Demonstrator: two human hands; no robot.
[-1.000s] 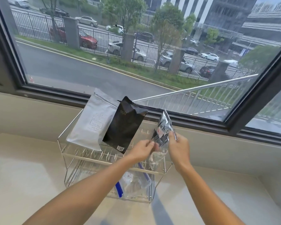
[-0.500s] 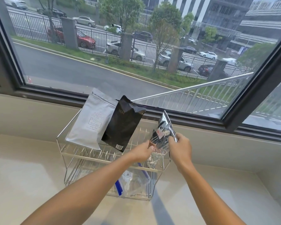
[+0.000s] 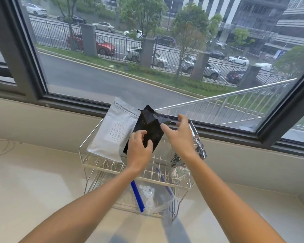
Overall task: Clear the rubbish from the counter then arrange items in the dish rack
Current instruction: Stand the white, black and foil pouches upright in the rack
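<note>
Wire dish rack point(image 3: 88, 165), two tiers, standing on the pale table point(image 3: 33, 181) under the window. Upper tier, left to right: grey pouch point(image 3: 112, 132) leaning back, black pouch point(image 3: 152, 127) overlapping its right edge, crinkled silver packet point(image 3: 197, 148) upright at the right end. Lower tier: clear zip bag point(image 3: 153, 197) with a blue strip, lying flat. Left hand point(image 3: 139, 148): fingers curled against the lower front of the black pouch, apparently pinching it. Right hand point(image 3: 179, 134): fingers spread and empty, reaching at the pouch's top right corner, the silver packet just behind the wrist. Step in hand, by judgement: straightening the black pouch. Best done by steadying top and bottom together, seating its base between the prongs, and keeping the forearm off the silver packet, which looks liable to topple.
</note>
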